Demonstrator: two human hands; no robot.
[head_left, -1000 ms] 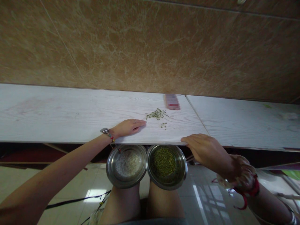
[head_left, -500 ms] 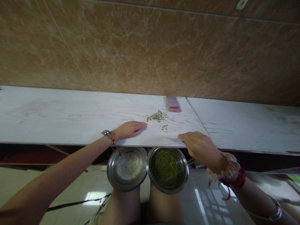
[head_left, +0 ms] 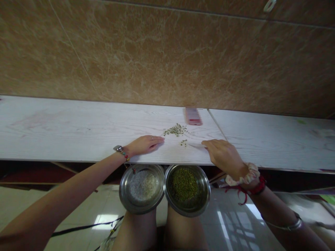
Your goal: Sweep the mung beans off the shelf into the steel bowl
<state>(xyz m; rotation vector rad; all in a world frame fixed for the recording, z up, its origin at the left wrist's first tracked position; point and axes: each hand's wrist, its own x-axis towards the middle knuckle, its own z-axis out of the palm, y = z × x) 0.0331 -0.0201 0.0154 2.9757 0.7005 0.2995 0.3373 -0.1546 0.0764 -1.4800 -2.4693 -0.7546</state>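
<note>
My left hand (head_left: 146,144) lies flat on the white tabletop, fingers stretched out together, its fingertips just short of a scatter of green mung beans (head_left: 176,130). My right hand (head_left: 222,153) is closed in a pinch above the front part of the table. From its fingertips a thin, pale, pointed tool (head_left: 195,145) reaches left; its tip is at a small cluster of beans (head_left: 184,142), and its exact kind is blurred. Below the table edge, a steel bowl of mung beans (head_left: 206,205) stands beside a steel bowl of white grains (head_left: 124,200), both over my thighs.
A pinkish phone-like object (head_left: 193,116), partly pixelated, lies behind the beans near the brown marbled wall (head_left: 157,52). A seam crosses the white table (head_left: 65,132) to the right. A dark strap (head_left: 86,226) hangs at the lower left above the tiled floor.
My right hand has moved slightly forward, bringing the thin tool's tip from in front of the small bean cluster up to it. My left hand and both bowls stay put.
</note>
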